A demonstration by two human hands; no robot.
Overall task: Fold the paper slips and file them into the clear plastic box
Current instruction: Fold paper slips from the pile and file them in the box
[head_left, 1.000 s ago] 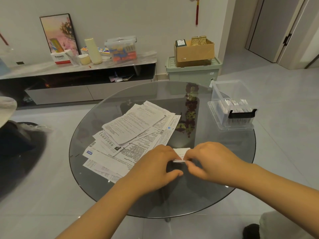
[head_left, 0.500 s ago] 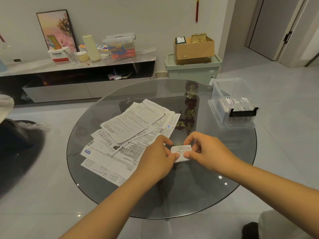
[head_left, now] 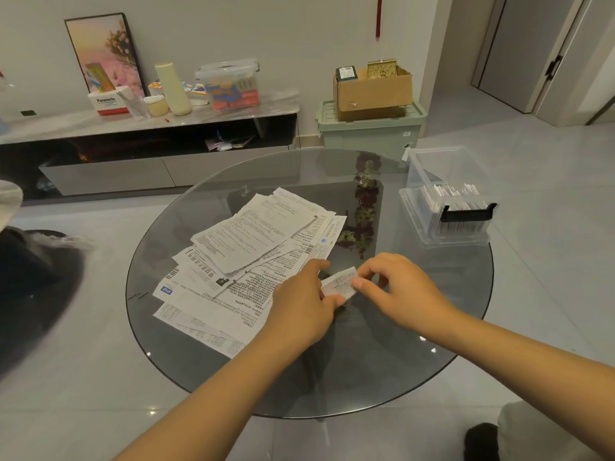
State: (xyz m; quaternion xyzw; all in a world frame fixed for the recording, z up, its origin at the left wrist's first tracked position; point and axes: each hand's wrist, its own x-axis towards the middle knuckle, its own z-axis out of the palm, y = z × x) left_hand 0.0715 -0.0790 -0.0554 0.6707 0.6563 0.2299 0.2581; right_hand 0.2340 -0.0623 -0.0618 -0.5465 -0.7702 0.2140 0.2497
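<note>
Folded slip (head_left: 341, 285) pinched from both sides just above the glass table (head_left: 449, 327), near its front edge: left hand (head_left: 304, 311) curled on the slip's left end, right hand (head_left: 396, 289) nipping the right end between thumb and forefinger. Could spring back open if either pinch eases before the crease sets, or skate across the slick glass if pressed down unevenly. Could also snag or scatter the loose pile of unfolded slips (head_left: 253, 257) just left of the hands on the way to the clear plastic box (head_left: 446, 201) at the right edge, already packed with filed slips and leaving little slack.
</note>
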